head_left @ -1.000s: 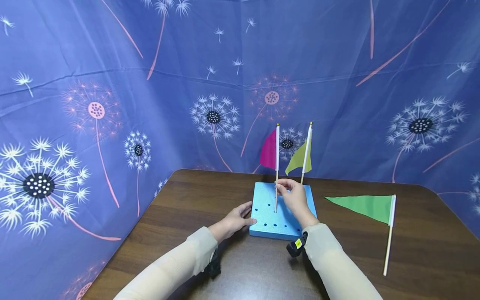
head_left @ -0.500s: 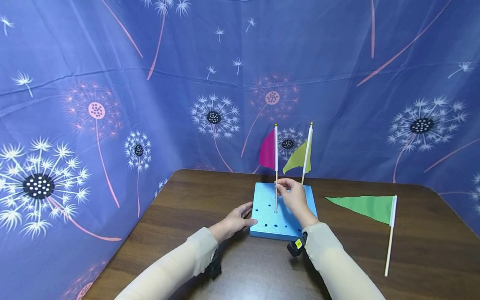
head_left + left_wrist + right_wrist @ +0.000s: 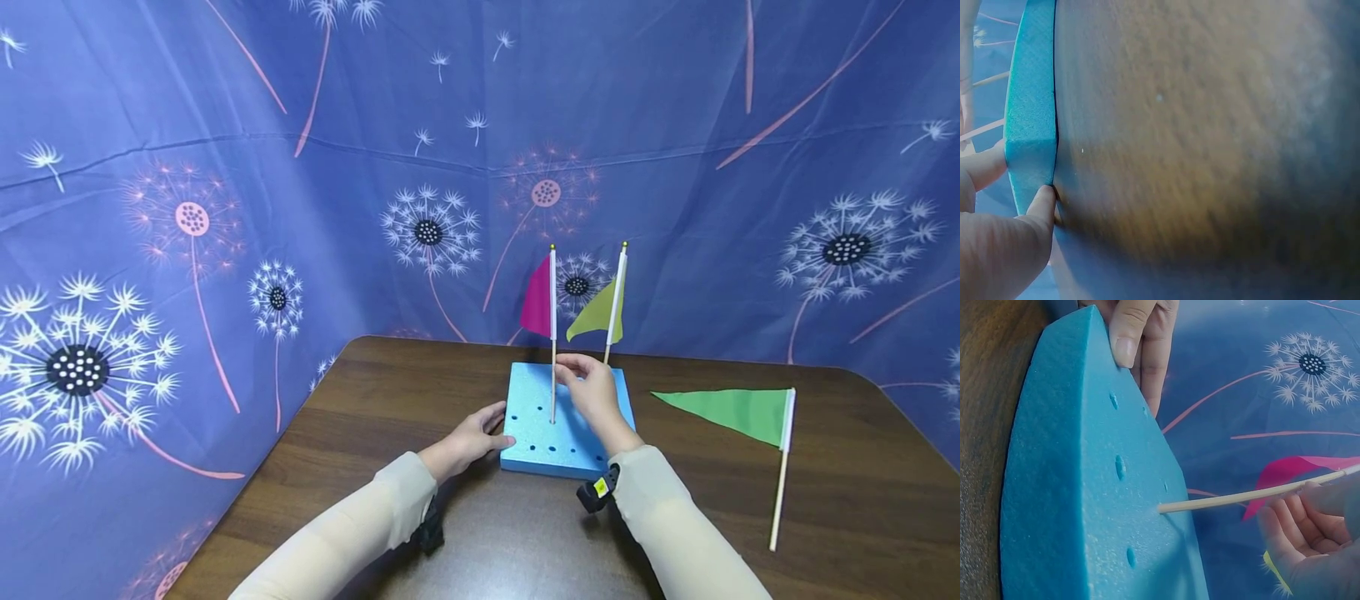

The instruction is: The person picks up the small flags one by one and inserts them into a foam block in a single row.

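Note:
A thick blue foam block (image 3: 534, 433) with several holes lies on the table. My left hand (image 3: 468, 437) holds its left edge, thumb on the top face near the front corner in the right wrist view. A pink flag (image 3: 537, 302) stands upright, its wooden stick (image 3: 1210, 502) in a hole in the middle. My right hand (image 3: 592, 392) is just right of that stick, its loosely bent fingertips (image 3: 1270, 519) close beside it. Behind that hand a yellow-green flag (image 3: 597, 315) stands tilted slightly right; the foot of its stick is hidden.
A green flag (image 3: 738, 412) lies flat on the brown wooden table (image 3: 420, 375), right of the block, its stick (image 3: 778, 500) pointing toward the front. A blue dandelion-print cloth (image 3: 660, 125) hangs behind and to the left of the table.
My right hand's fingertips have come off the pink flag's stick and shifted slightly right. The flag stays upright. My left hand has kept its place on the block.

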`<state>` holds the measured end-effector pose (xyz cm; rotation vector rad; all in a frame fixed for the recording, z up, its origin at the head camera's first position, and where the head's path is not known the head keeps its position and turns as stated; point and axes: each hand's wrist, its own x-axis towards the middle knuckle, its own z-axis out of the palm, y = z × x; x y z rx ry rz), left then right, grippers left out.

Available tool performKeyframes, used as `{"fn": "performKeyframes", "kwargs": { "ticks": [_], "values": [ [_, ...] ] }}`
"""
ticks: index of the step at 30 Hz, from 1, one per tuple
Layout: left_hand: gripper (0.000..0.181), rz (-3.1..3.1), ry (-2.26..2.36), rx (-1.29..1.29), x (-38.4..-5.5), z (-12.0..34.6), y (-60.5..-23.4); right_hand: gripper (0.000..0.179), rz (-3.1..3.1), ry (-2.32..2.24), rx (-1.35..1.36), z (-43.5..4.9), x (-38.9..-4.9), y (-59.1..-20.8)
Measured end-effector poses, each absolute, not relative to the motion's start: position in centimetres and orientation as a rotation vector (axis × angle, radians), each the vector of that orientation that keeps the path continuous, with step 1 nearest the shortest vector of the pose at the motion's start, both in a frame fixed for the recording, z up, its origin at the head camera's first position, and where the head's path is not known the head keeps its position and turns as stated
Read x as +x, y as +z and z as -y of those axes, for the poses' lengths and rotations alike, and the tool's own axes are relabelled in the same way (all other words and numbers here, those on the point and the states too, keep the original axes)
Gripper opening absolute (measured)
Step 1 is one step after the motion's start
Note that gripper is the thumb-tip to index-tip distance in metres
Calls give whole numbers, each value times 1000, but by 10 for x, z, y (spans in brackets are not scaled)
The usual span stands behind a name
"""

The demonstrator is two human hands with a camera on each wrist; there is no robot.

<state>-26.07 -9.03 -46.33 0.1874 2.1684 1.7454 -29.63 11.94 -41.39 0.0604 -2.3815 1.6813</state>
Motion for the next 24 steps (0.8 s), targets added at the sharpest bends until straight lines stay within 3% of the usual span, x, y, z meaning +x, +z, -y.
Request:
{"fn": "performKeyframes", "kwargs": {
  "ticks": [24],
  "values": [
    [72,-2190,1733,193,-258,90,-462,20,2345,1611,152,-136,-288,-408]
  ]
}}
